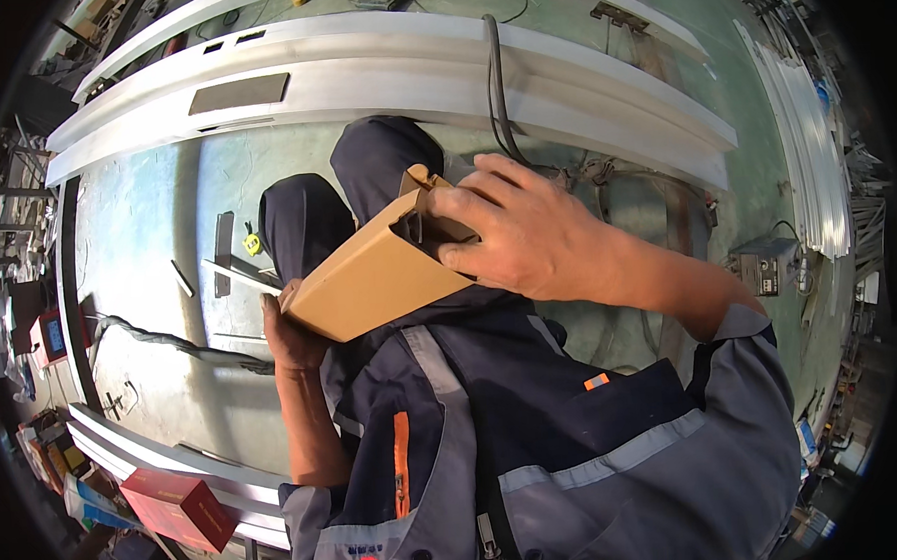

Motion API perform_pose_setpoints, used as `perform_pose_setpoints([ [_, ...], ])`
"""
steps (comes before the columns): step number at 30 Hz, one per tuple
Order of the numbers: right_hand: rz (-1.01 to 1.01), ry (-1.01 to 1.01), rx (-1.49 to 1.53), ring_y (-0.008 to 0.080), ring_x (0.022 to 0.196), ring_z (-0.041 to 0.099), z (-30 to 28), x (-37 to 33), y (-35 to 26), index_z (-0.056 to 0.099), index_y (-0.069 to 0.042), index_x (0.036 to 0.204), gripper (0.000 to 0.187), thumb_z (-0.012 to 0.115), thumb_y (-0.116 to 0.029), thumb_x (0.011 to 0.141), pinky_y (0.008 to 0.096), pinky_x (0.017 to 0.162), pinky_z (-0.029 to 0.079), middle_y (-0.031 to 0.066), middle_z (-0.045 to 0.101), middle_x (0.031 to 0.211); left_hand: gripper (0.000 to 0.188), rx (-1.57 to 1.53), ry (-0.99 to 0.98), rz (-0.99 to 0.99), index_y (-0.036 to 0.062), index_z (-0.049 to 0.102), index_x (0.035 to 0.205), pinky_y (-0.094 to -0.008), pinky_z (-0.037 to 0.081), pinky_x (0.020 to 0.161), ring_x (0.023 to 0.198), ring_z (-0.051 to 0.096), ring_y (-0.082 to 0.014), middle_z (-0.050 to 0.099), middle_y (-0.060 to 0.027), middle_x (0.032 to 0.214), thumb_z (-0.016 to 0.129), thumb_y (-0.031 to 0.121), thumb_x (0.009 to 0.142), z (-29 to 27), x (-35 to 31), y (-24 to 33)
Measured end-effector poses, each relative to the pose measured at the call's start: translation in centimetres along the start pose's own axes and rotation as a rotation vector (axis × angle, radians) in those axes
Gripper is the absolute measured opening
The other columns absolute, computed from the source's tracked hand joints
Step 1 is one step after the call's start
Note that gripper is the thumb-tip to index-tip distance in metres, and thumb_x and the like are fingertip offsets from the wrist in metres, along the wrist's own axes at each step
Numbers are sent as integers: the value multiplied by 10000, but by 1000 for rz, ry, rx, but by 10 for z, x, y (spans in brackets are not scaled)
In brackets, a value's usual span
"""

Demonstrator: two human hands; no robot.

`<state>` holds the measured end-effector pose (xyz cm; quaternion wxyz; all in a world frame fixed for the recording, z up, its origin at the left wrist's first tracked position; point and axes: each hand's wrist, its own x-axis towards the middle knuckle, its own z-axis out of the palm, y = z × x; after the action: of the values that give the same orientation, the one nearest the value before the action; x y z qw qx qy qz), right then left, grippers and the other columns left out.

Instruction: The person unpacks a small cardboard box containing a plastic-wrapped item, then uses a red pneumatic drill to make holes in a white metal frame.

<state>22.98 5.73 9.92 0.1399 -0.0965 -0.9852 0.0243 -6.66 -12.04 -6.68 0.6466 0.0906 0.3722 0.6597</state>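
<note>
Opened cardboard box (376, 279): left hand (297, 339) clasps one end; right fingers (462, 209) half-curl into the other; hold, contents hidden.

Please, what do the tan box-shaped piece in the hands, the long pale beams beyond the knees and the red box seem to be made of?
Tan box-shaped piece: matt cardboard or coated metal; its even tan faces leave both open.
Long pale beams: probably metal, bare or coated, from their soft sheen.
Red box: probably printed card, from its marked faces and crisp corners.
</note>
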Motion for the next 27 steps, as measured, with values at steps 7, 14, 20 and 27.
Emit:
perform_pose_setpoints([
  [7, 113, 131, 44, 289, 1034, 651, 3, 4, -13, 600, -20, 1293, 695, 865, -222, 683, 404, 889, 560, 118, 610, 1241, 344, -48, 364, 88, 106, 521, 831, -324, 492, 757, 801, 588, -161, 598, -31, 837, 446, 373, 1035, 26, 5, -17],
  [14, 186, 62, 150, 273, 1052, 643, -7, 10, -12, 567, -26, 1377, 817, 898, -200, 651, 399, 885, 551, 95, 596, 1258, 317, -62, 299, 129, 112, 479, 785, -320, 484, 736, 767, 564, -151, 568, -22, 792, 457, 336, 1009, 17, 8, -19],
  [20, 79, 95, 87, 210, 1035, 661, 2, 9, 1, 588, -56, 1363, 726, 852, -197, 702, 353, 827, 532, 66, 595, 1225, 317, -12, 273, 146, 102, 491, 810, -316, 484, 735, 780, 573, -154, 582, -32, 804, 476, 358, 996, 28, 3, -17],
  [27, 46, 216, -6, 178, 928, 692, 17, 8, 0, 643, -54, 1291, 471, 692, -130, 828, 318, 702, 524, 47, 613, 1152, 341, 41, 124, 231, 116, 487, 828, -314, 492, 744, 805, 594, -158, 594, -36, 829, 491, 408, 1004, 20, 7, -8],
])
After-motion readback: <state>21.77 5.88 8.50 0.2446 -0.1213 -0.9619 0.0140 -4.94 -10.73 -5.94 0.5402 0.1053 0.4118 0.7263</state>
